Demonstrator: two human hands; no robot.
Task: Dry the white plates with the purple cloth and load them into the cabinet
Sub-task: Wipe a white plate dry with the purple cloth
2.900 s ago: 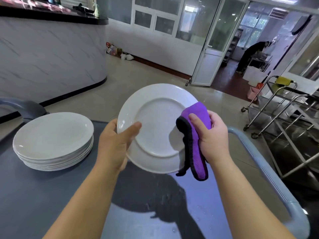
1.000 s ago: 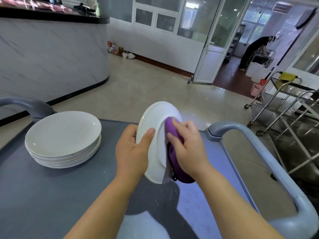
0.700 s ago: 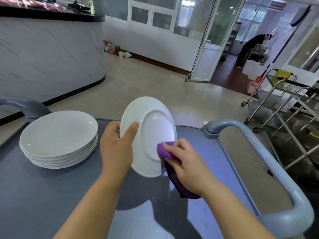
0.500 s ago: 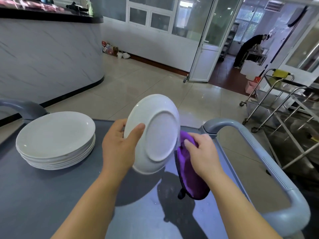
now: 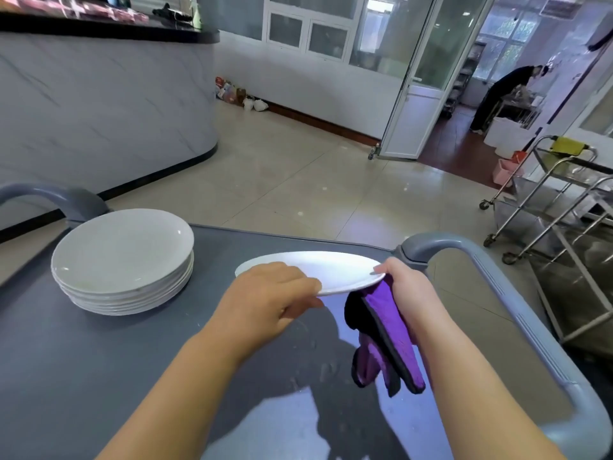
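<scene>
A white plate (image 5: pixel 331 268) lies nearly flat in the air above the grey cart top (image 5: pixel 99 360). My left hand (image 5: pixel 268 300) grips its near left rim. My right hand (image 5: pixel 408 290) holds the right rim together with the purple cloth (image 5: pixel 384 330), which hangs down below the plate with its black edge showing. A stack of several white plates (image 5: pixel 122 260) sits on the cart at the left, apart from both hands. No cabinet shows in this view.
Grey cart handles rise at the right (image 5: pixel 497 280) and far left (image 5: pixel 49 194). Steel trolleys (image 5: pixel 557 207) stand on the tiled floor to the right. A curved marble counter (image 5: pixel 99 101) is at the left. A person (image 5: pixel 504 94) works beyond the open door.
The plate has swung from upright, held on edge, to nearly flat. The cloth has left the plate's face and now hangs under its right rim in my right hand.
</scene>
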